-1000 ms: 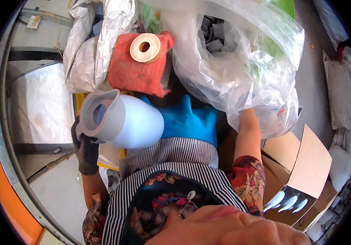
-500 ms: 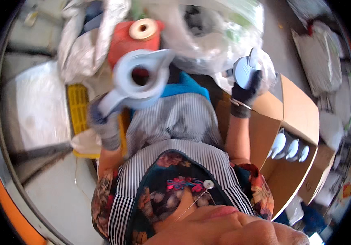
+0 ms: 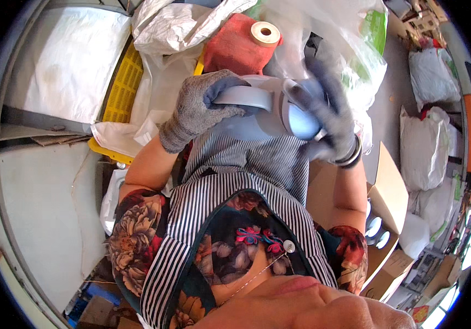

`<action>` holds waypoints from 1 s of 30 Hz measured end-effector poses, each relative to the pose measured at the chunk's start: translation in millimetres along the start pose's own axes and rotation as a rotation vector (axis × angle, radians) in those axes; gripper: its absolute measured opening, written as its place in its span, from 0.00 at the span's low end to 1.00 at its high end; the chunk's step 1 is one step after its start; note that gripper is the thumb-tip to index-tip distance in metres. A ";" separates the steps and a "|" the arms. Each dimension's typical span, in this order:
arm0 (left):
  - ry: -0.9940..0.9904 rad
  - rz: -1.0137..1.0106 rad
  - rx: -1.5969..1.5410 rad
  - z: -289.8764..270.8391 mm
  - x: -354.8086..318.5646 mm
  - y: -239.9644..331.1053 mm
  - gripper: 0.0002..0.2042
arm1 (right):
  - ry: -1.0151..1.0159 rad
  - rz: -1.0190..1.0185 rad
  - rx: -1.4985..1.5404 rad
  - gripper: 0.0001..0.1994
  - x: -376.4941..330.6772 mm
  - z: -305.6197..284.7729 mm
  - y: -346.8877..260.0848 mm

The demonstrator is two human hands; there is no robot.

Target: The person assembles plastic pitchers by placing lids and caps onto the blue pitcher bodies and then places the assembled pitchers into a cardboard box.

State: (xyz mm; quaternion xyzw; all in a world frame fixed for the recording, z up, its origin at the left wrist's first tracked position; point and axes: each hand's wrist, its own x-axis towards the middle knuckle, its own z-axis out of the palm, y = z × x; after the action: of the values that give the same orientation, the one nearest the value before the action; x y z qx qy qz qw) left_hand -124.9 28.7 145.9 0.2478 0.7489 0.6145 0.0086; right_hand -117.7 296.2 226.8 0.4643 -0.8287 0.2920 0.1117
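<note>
The gloved fingers [image 3: 221, 90] of the left hand [image 3: 194, 109] are wrapped around the curved handle of a pale blue plastic jug [image 3: 257, 112], held in front of the chest. The right hand [image 3: 328, 120], blurred, is pressed around the jug's round end, on what looks like a lid. The jug seems light, stiff and smooth, so the handle gives the safest hold. Behind it lie a red cloth [image 3: 235, 46] with a tape roll [image 3: 265, 33] and a clear plastic bag [image 3: 350, 38].

Jug [image 3: 257, 118] between hands; crate [image 3: 123, 88] left; tape roll [image 3: 265, 33] behind; carton [image 3: 381, 203] right.
</note>
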 end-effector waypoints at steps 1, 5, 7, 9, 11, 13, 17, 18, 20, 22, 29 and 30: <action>-0.011 -0.031 -0.047 -1.8 0.0 1.6 0.21 | -0.076 -0.052 -0.101 0.42 1.5 1.1 -2.0; -0.050 -0.027 -0.309 4.3 1.0 1.1 0.20 | 0.007 -0.129 -0.013 0.38 -3.9 6.0 7.1; -0.074 -0.010 -0.252 3.7 1.0 2.3 0.20 | -0.008 -0.149 0.026 0.36 -2.1 3.4 4.3; -0.080 -0.014 -0.178 3.7 2.8 8.2 0.19 | -0.039 -0.228 -0.064 0.37 -4.3 3.3 2.3; -0.065 -0.035 -0.083 8.7 3.3 19.5 0.19 | 0.123 0.008 -0.249 0.40 -21.0 21.5 9.1; 0.023 0.075 0.406 33.5 0.0 35.0 0.19 | 0.297 0.340 -0.222 0.46 -26.9 45.5 10.6; 0.042 0.115 0.402 32.6 16.1 13.7 0.18 | 0.150 0.385 -0.266 0.52 -34.2 41.4 5.2; -0.004 0.027 0.236 21.5 20.9 4.4 0.18 | 0.124 0.212 -0.366 0.55 -31.5 24.8 -4.7; -0.049 0.055 0.163 17.7 26.0 1.0 0.19 | 0.022 0.017 -0.241 0.46 -35.5 14.6 1.3; -0.041 0.132 0.169 37.2 25.6 20.0 0.19 | -0.014 -0.019 -0.076 0.33 -15.4 13.5 4.7; 0.142 0.275 0.299 55.1 36.1 -12.3 0.19 | 0.412 0.762 0.572 0.35 -33.6 46.6 16.0; -0.052 0.058 0.119 33.3 42.7 -15.6 0.19 | 0.085 0.320 -0.056 0.41 -47.6 28.2 17.5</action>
State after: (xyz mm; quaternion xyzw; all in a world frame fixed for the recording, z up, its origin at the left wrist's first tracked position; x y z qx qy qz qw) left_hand -157.3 73.6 135.8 0.2851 0.7763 0.5622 -0.0046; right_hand -103.9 320.1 175.7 0.3103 -0.8943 0.3024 0.1116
